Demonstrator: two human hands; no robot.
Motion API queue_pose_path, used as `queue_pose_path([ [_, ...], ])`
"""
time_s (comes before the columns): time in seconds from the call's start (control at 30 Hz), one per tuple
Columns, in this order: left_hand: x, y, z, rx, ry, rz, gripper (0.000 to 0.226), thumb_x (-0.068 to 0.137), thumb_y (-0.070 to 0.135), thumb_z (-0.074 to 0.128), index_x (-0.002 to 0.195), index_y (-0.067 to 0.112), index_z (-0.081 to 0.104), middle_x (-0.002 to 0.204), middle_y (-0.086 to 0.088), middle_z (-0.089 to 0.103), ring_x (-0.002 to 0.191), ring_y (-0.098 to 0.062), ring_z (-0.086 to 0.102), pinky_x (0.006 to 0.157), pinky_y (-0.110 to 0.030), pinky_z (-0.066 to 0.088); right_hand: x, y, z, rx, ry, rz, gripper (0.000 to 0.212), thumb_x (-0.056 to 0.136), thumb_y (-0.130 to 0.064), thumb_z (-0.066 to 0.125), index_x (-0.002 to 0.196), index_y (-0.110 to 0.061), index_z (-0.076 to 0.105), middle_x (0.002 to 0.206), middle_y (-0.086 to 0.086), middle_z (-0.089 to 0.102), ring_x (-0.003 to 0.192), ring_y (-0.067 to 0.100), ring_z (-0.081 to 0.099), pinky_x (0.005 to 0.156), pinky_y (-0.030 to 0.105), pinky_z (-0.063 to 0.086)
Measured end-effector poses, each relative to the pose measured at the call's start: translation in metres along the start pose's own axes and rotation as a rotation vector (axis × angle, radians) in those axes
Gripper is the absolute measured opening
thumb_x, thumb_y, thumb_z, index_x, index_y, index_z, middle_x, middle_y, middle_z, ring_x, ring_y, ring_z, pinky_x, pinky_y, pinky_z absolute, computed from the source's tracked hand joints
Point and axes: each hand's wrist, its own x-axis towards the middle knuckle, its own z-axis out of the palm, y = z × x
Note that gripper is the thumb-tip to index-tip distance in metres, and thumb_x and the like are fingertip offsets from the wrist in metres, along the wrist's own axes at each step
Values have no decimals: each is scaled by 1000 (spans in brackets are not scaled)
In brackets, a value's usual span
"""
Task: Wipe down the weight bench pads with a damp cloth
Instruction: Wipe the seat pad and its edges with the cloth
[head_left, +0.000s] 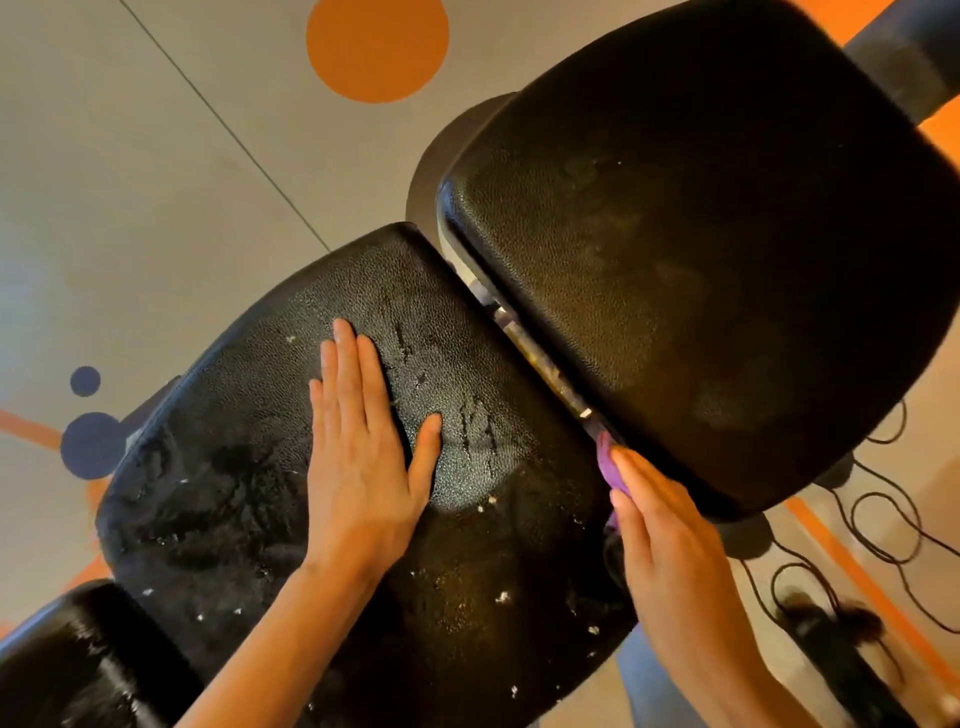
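A black textured seat pad (249, 483) fills the lower middle, worn and flecked with white bits. My left hand (363, 452) lies flat on it, fingers straight and together. A larger black back pad (701, 249) rises at the upper right, with a narrow gap (540, 358) showing metal between the two pads. My right hand (670, 535) is at the near end of that gap and holds a purple cloth (608, 462) against the pad edges. Most of the cloth is hidden under the fingers.
A third black pad (67, 654) sits at the lower left. The floor (156, 156) is beige with orange and dark blue circles and orange lines. Black cables (878, 530) loop on the floor at the right, near a dark bench foot (836, 644).
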Motion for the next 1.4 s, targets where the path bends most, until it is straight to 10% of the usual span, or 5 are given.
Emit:
queue_pose_path([
  [0.3,0,-1,4,53,35,15,80,100,52,28,155,4,-3,164,-13,-13,152,-23,-14,124,-37,-4,150,-147,63,-14,65,-172,32,98,-12,42,128,-9,52,123,7,59,116,23,53,93,30,41],
  [0.7,-1,1,-3,37,32,45,80,100,48,35,154,0,1,163,-17,-8,152,-26,-8,124,-42,1,-17,17,-5,-55,9,-7,41,100,-23,33,135,-20,52,128,0,60,117,17,56,97,17,38],
  [0.87,-11,-6,-10,2,-4,89,78,100,45,38,156,5,1,165,-10,-10,152,-21,-11,124,-38,-3,-24,28,-16,141,185,45,33,96,-10,50,110,-35,65,86,-12,66,79,-1,61,80,18,48],
  [1.17,-68,-49,-4,-44,-72,82,82,96,42,45,156,9,0,165,-4,-12,152,-18,-10,124,-45,4,-37,10,53,38,476,107,40,99,-22,42,137,-10,50,136,12,47,125,23,40,99,47,44],
  [1.4,-65,-55,4,60,-84,118,82,100,52,34,155,1,0,163,-13,-14,151,-24,-14,123,-45,4,-105,1,82,-386,101,-311,54,92,-25,41,144,-16,34,156,0,19,142,23,26,116,39,25],
])
